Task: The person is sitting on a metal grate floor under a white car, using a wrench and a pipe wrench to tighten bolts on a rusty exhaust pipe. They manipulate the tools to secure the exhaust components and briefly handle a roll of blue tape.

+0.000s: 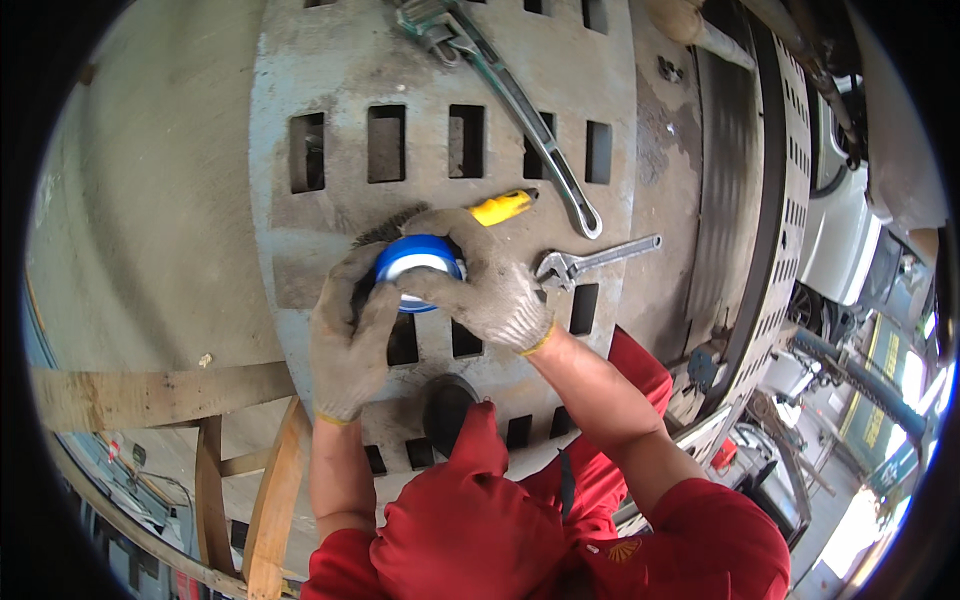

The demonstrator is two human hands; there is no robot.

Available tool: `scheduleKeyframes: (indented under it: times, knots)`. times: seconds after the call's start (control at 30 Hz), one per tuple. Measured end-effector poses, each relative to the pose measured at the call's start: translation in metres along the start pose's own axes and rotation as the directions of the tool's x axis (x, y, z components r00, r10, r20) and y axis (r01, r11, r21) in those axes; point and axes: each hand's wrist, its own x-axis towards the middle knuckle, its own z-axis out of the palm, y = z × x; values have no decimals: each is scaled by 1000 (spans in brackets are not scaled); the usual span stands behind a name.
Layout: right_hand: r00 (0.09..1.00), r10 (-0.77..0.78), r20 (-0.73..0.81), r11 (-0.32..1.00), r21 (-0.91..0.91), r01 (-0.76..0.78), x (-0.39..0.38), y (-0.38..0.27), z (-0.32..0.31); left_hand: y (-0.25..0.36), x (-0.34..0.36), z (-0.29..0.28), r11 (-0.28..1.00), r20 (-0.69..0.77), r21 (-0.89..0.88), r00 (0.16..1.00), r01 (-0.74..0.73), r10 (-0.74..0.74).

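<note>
Both of my hands wear grey knit work gloves and hold a round blue-and-white roll (420, 254), which looks like a spool of tape. My left hand (352, 335) grips its left side, with the thumb along the near edge. From the right, my right hand (490, 280) curls around the far rim and lays its thumb across the front. Just beyond the gloves lies a brush with a yellow handle (503, 207); its dark bristles are partly hidden by my fingers. An adjustable wrench (600, 257) rests right of my right hand. Farther away lies a long pipe wrench (515, 107).
A slotted metal plate (345, 75) supports the tools. Wooden beams (170, 393) stand at the lower left. To the right run a perforated metal rail (775, 270) and pipes (715, 40). A white vehicle (838, 240) is beyond.
</note>
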Motion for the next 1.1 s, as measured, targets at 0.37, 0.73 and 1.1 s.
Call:
scheduleKeyframes:
  times: [0.37, 0.73, 1.1]
  knots:
    - [998, 60, -15, 946, -318, -62, -34, 18, 10, -36, -27, 7, 951, -42, -45, 951, 305, -307]
    - [961, 269, -71, 959, -78, -274, -81, 46, -81, -24, -18, 13, 985, 237, 34, 956, 168, -171]
    - [994, 14, -105, 312, -944, -104, -97, 112, -183, -85, -14, 80, 875, 357, -116, 842, 471, -406]
